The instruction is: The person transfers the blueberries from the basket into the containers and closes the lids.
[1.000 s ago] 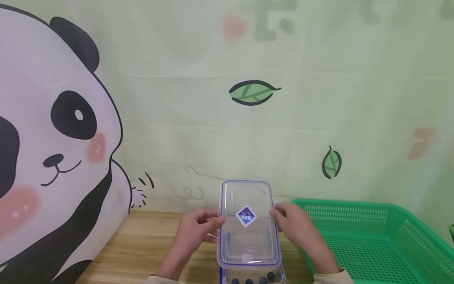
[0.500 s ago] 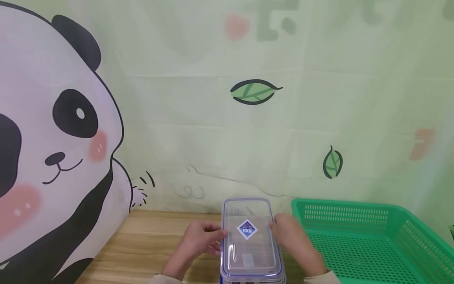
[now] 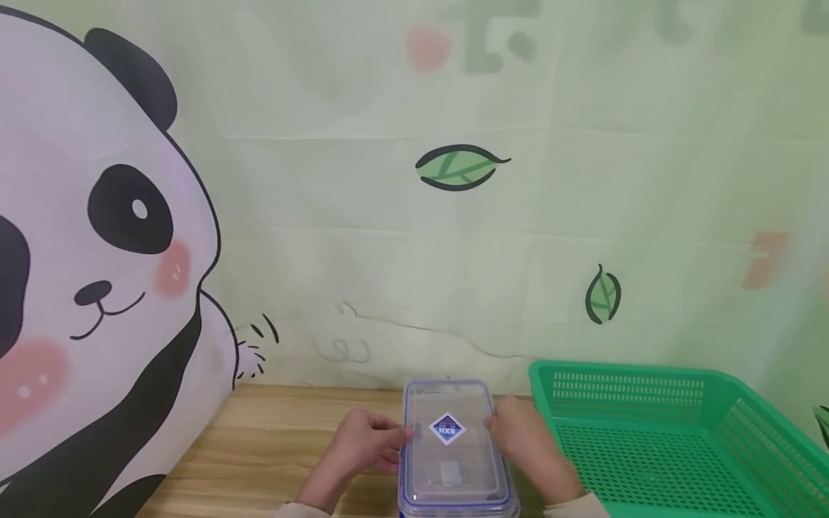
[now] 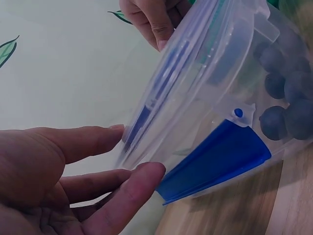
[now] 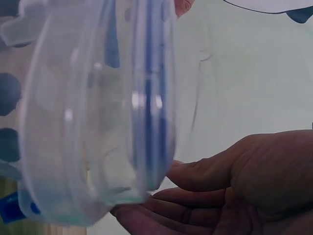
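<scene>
A clear plastic lid [image 3: 424,482] with a blue seal and a diamond-shaped label [image 3: 447,429] lies over a clear food container [image 4: 230,63]. My left hand [image 3: 365,442] pinches the lid's left edge, thumb on top and fingers below. On the opposite edge, my right hand [image 3: 527,442] pinches the lid in the same way. Dark round fruits [image 4: 288,88], like blueberries, show through the container wall in the left wrist view. A blue side latch [image 4: 220,159] hangs down and outward. Whether the lid is fully seated cannot be made out.
A green perforated plastic basket [image 3: 712,388] stands just right of the container. The wooden table [image 3: 278,432] carries both. Behind it hangs a pale green cloth [image 3: 324,216] printed with a panda and leaves.
Both hands have brought the lid down and toward me onto the container. The fruits visible at the container's near end are now covered in the head view.
</scene>
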